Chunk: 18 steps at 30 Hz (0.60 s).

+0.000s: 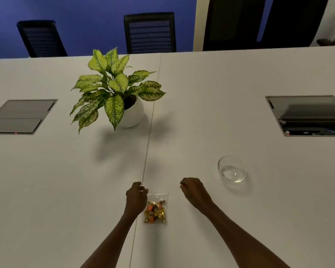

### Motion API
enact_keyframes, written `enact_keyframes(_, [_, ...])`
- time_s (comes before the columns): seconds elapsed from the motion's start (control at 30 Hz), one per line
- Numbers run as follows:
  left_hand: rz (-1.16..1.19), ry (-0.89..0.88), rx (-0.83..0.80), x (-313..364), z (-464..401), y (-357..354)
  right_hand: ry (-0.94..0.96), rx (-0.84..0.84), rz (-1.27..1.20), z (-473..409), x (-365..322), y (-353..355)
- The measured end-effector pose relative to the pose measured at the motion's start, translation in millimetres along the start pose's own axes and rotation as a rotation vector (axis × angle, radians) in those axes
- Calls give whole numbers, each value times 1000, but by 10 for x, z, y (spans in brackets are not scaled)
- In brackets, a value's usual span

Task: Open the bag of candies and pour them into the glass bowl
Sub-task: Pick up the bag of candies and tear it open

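Note:
A small clear zip bag of candies point(156, 209), gold and orange wrappers inside, lies flat on the white table point(201, 113) with its sealed strip pointing away from me. My left hand point(136, 198) hovers at the bag's top left corner, fingers curled, touching or nearly touching the seal. My right hand point(193, 189) is loosely curled a little to the right of the bag, apart from it and holding nothing. The glass bowl point(232, 168) stands empty further right and slightly farther away.
A potted plant point(116, 89) in a white pot stands at the middle left, beyond the bag. Two recessed cable hatches sit in the table, a closed one at left point(20, 117) and an open one at right point(307, 117). Black chairs point(150, 32) line the far edge.

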<state>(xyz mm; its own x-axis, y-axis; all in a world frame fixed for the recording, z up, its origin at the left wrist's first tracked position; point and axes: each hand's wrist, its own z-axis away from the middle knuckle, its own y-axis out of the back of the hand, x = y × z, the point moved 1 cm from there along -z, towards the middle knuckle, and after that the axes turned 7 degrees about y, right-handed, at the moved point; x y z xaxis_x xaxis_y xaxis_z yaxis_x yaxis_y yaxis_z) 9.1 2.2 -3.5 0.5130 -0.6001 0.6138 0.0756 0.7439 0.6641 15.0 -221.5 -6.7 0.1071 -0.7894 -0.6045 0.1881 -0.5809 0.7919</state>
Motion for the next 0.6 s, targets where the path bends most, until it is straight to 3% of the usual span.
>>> enact_keyframes(0.37, [82, 232, -9, -241, -27, -226, -297, -111, -361, -152, -124, -740])
enact_keyframes(0.6, [105, 279, -4, -235, -38, -306, -408, -115, -436, -240, -174, -907])
